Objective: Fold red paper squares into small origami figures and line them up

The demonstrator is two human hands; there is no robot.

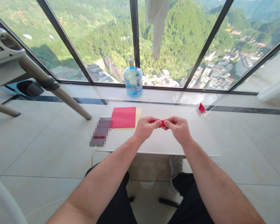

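Both my hands are raised over a small white table (196,137) and pinch one folded piece of red paper (161,122) between them. My left hand (146,127) grips its left end with thumb and fingers closed. My right hand (177,127) grips its right end the same way. Most of the paper is hidden by my fingers. A stack of square paper sheets (123,117), red on top and pale yellow beneath, lies on the table to the left of my hands. A small folded red paper shape (201,108) sits at the table's far right corner.
A blurred dark flat object (100,131) lies at the table's left edge. A large blue water jug (133,80) stands on the floor by the window. Grey machine legs (60,93) slant down at the left. White cloth (156,25) hangs above. My knees show under the table.
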